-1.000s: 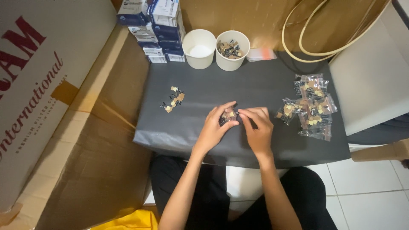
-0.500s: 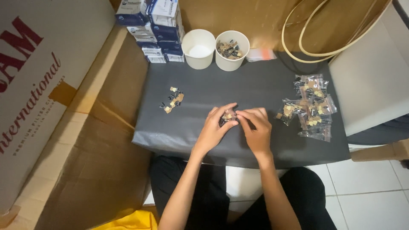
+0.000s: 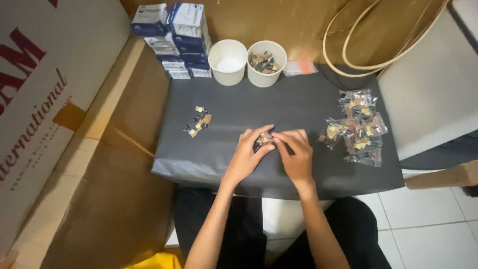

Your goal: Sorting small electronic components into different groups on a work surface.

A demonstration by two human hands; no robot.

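My left hand and my right hand meet near the front of a dark grey table top. Between the fingertips of both hands sits a small bunch of tan and black parts, pinched from both sides. A loose heap of the same small parts lies on the table to the left of my hands. To the right, several clear plastic bags with such parts are piled together.
Two white paper cups stand at the back: one looks empty, the other holds small parts. Blue and white boxes are stacked at the back left. Large cardboard boxes flank the left, a coiled cream hose lies behind.
Both hands stay at the same spot over the small parts; only the fingers shift slightly. Nothing else on the table has moved.
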